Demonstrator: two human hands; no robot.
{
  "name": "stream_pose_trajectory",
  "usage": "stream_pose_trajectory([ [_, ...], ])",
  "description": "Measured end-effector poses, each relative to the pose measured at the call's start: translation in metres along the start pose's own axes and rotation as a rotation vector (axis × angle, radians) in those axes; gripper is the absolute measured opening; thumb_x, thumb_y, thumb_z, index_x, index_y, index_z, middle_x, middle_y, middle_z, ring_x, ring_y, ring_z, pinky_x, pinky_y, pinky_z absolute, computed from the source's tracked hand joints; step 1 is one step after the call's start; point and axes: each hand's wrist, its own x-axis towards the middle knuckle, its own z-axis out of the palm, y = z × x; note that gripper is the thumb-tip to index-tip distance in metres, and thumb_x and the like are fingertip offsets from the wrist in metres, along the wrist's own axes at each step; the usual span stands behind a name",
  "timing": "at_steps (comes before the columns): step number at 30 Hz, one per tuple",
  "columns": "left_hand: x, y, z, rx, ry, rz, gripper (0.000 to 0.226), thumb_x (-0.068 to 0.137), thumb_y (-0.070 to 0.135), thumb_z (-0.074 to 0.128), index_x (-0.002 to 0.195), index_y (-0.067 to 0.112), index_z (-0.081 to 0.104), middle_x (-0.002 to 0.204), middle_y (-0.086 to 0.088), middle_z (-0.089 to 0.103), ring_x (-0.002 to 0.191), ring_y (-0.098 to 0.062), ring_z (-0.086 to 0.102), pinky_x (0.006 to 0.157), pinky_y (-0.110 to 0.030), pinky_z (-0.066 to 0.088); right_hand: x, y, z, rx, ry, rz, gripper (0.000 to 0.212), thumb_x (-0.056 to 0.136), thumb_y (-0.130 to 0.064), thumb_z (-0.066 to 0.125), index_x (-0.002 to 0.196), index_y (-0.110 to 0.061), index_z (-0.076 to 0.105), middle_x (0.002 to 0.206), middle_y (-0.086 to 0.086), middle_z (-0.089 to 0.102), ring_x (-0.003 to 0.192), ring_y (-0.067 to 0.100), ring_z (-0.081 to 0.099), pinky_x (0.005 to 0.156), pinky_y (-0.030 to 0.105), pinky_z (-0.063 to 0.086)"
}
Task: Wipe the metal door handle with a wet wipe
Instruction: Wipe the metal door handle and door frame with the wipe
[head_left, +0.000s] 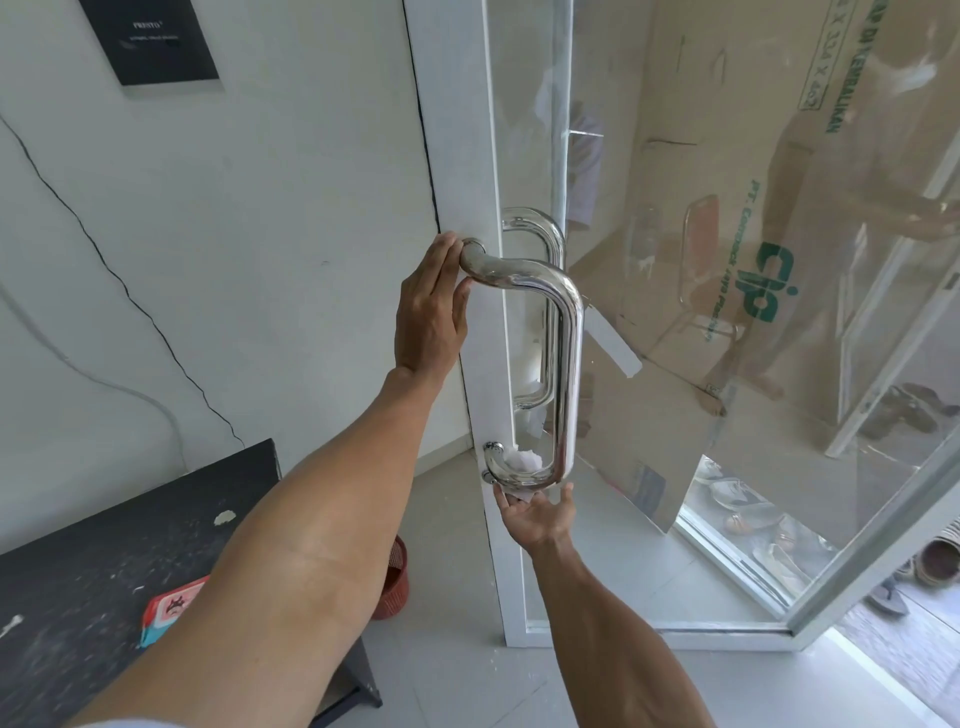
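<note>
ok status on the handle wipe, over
Left hand open, touching top end of door handle. Right hand holds wet wipe against its lower bend. Nothing in the way.

- The black plaque (150, 39) on the wall, upper left of the frame, carries the small white word "PRESTO"; the finer line under it is too small to read.
- The cardboard sheet (727, 130) behind the glass, right half of the frame, bears a large green logo (774, 283) reading "cip".
- Beside the logo runs green lettering that starts with "PT."; the rest is blurred.
- At the upper right, the same cardboard shows the green word "KEMBALIKAN" and a framed row of numbers that cannot be read for certain.
</note>
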Motion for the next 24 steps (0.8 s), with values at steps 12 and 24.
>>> stream_pose_trajectory([
  [12,-0.002,-0.003,0.004,-0.052,0.053,0.023,0.038,0.100,0.018,0.046,0.133,0.001,0.056,0.140,-0.014,0.053,0.128,-0.026,0.053,0.100,-0.034,0.045,-0.018,-0.046,0.004,-0.497,0.033,-0.288,0.079,0.094,-0.066,0.029,0.126,-0.001,0.059,0.124,0.015,0.064,0.120,0.025,0.057,0.104,0.036,0.043],
  [24,-0.001,0.002,-0.003,-0.070,-0.007,-0.026,0.040,0.097,0.016,0.052,0.134,0.003,0.054,0.143,-0.013,0.051,0.126,-0.027,0.054,0.101,-0.036,0.046,-0.085,-0.033,0.086,-1.226,-0.071,-0.984,0.072,0.088,-0.078,0.017,0.141,-0.035,0.042,0.145,-0.008,0.048,0.134,0.013,0.042,0.114,0.045,0.031],
])
